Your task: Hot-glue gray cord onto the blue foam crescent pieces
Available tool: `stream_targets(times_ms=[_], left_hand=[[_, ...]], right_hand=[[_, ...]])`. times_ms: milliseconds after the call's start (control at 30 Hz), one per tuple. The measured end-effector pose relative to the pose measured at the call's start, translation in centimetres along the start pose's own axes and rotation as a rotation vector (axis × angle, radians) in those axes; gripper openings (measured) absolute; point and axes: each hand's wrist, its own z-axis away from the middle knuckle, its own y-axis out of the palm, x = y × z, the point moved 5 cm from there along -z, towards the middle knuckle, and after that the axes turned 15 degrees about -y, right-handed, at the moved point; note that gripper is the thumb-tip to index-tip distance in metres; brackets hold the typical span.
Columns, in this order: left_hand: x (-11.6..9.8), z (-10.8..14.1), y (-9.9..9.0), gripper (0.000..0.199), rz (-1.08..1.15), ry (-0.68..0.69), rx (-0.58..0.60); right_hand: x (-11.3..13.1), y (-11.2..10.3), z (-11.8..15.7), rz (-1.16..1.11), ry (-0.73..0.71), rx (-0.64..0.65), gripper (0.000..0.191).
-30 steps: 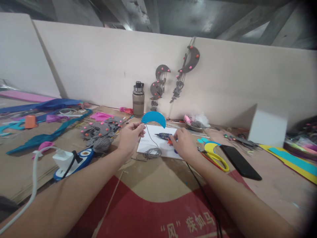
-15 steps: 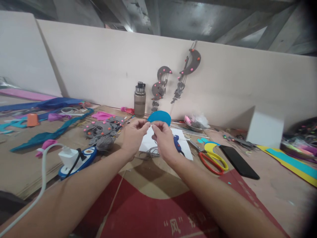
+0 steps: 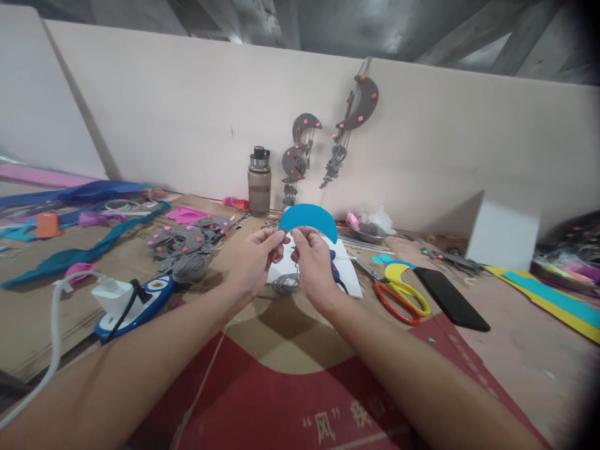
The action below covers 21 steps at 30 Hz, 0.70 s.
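Note:
My left hand (image 3: 262, 256) and my right hand (image 3: 312, 262) are raised close together over the middle of the table, thumbs and forefingers pinched. A thin cord seems to run between the fingertips, too small to make out well. Just behind the fingers is a blue crescent-shaped piece (image 3: 309, 220); whether a hand touches it is hidden. Beneath the hands, a coil of grey cord (image 3: 285, 284) lies at the edge of a white sheet (image 3: 349, 275). A dark blue tool, partly covered by my right hand, rests on that sheet.
Red-and-yellow scissors (image 3: 400, 300) and a black phone (image 3: 452, 299) lie to the right. A bottle (image 3: 259, 187) stands at the back. Grey felt pieces (image 3: 180, 240), a ball of yarn (image 3: 190, 267) and a blue power strip (image 3: 140, 306) with a white cable are left. Grey crescents (image 3: 365, 103) hang behind.
The view has shifted slightly. More of the blue crescent now shows behind my fingers, and it extends further right. Both hands keep their pinch, with the fingertips slightly further apart.

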Motion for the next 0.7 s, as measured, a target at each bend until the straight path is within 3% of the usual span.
stream_targets(times_ms=[267,533,700], left_hand=[[0.5,-0.4,0.3,0.011,0.146,-0.116,0.146],[0.8,-0.7,0.5,0.013,0.216,-0.366,0.346],[1.0,-0.8,0.2,0.014,0.195,-0.387,0.363]], right_hand=[[0.1,-0.1,-0.4,0.009,-0.045,0.076,0.019],[-1.2,-1.0,-1.7,-0.085,0.082,0.248,0.028],[-1.1,-1.3,-2.1,-0.040,0.010,0.367,0.029]])
